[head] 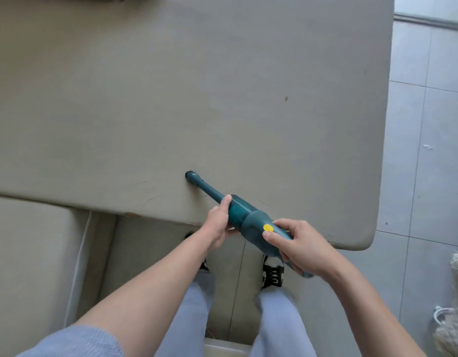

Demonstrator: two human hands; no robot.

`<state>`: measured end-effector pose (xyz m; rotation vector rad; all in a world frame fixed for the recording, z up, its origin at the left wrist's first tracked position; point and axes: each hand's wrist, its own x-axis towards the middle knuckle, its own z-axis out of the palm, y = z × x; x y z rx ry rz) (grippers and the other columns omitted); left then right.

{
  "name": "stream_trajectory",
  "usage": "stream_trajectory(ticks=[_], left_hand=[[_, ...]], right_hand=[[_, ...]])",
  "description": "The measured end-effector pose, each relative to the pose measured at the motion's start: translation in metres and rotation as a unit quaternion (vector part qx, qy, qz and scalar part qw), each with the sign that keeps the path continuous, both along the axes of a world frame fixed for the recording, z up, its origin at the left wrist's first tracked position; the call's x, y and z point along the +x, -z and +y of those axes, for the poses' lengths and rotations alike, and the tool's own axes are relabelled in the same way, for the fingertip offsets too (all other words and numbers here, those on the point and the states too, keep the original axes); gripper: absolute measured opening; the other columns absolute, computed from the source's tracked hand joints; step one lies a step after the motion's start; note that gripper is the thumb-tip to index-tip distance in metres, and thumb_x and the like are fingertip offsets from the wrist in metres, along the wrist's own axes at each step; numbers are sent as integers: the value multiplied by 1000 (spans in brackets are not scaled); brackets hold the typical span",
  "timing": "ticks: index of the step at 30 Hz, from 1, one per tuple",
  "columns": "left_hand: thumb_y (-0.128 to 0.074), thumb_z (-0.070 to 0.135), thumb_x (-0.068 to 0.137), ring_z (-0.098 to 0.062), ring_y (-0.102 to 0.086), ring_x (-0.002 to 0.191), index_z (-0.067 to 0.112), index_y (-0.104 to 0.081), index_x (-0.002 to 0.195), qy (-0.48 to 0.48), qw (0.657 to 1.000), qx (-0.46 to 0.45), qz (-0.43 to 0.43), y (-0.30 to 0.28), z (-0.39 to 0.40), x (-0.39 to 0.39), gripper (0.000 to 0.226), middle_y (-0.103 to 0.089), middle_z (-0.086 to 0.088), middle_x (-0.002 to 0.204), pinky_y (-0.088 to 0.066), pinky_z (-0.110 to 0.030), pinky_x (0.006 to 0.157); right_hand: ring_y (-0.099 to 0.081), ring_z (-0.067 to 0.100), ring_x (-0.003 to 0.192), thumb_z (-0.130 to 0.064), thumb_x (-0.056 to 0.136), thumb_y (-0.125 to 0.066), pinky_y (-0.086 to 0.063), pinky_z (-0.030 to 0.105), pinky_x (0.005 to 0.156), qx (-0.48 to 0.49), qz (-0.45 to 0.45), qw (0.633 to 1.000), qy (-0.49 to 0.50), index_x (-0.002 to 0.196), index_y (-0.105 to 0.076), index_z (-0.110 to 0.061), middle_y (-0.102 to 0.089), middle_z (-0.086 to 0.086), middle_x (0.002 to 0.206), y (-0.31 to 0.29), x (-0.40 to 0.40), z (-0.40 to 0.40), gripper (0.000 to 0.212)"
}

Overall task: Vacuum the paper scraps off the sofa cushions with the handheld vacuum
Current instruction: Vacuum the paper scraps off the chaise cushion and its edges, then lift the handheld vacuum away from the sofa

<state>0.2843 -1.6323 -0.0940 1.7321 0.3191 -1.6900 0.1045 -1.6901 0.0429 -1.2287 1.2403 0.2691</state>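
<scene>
A teal handheld vacuum with a yellow button lies slanted over the front edge of a large beige sofa cushion. Its dark brush nozzle touches the cushion surface. My left hand grips the clear dust cup part of the body. My right hand holds the handle end, thumb beside the yellow button. A tiny dark speck sits on the cushion to the upper right. I make out no paper scraps on the cushion.
A second beige cushion lies at lower left. Grey tiled floor runs along the right, with a small white scrap on it and a knitted white bag at the right edge. My feet stand below the cushion edge.
</scene>
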Motion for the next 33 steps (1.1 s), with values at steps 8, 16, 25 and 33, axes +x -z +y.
stream_trajectory(ticks=[8,16,25,33], left_hand=[[-58,55,100,-31,-74,103,7,-52,137,35,996,-34,72,4,-32,-164,61,-73,-17,125,-62,-40,72],[-66,55,95,-28,-72,109,9,-56,134,87,990,-35,110,-12,-50,-270,61,-72,-13,125,-63,-42,78],[-61,44,101,-28,-71,93,7,-59,120,15,995,-30,99,-23,-43,-205,41,-72,-11,101,-61,-44,79],[-61,43,101,-32,-71,98,10,-65,119,-127,992,-15,16,-10,10,-42,38,-75,-13,108,-60,-42,83]], right_hand=[[-41,20,37,-44,100,-56,-35,23,45,-17,84,993,75,83,-61,-11,-49,0,41,-9,-155,-4,38],[-39,19,38,-49,99,-55,-31,25,45,-28,125,986,104,85,-66,-8,-50,8,49,-30,-258,-8,45],[-42,19,38,-54,96,-57,-33,22,45,-40,114,993,17,79,-74,-18,-51,2,45,-31,-200,-38,43],[-44,14,31,-53,97,-54,-34,21,41,-57,44,988,-133,77,-66,-11,-53,-2,43,0,-26,-35,48]])
